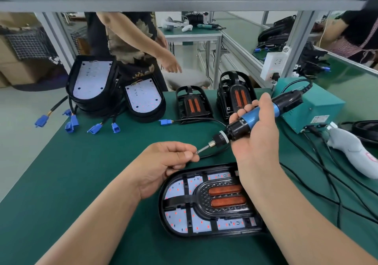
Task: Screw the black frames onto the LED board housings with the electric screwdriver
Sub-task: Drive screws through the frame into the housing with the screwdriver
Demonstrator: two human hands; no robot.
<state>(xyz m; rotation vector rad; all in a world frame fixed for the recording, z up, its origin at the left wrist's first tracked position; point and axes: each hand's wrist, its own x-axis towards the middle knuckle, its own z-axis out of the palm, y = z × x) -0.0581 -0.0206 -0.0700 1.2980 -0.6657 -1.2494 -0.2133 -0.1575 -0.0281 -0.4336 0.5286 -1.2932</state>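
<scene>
Green-matted workbench (81, 182), with stacked LED board housings (92, 80) and spare black frames (193, 105) along the far edge. At the near edge, one housing (204, 234) lying flat, a black frame (178, 200) seated over its board. Above it, right hand (257, 139) curled round the electric screwdriver (255, 115), left hand (163, 166) with thumb and forefinger pinched at the bit tip (201, 149).

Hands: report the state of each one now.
Left hand: closed, thumb and forefinger pinching the tip of the bit; any screw there cannot be told.
Right hand: closed, gripping the electric screwdriver.
</scene>
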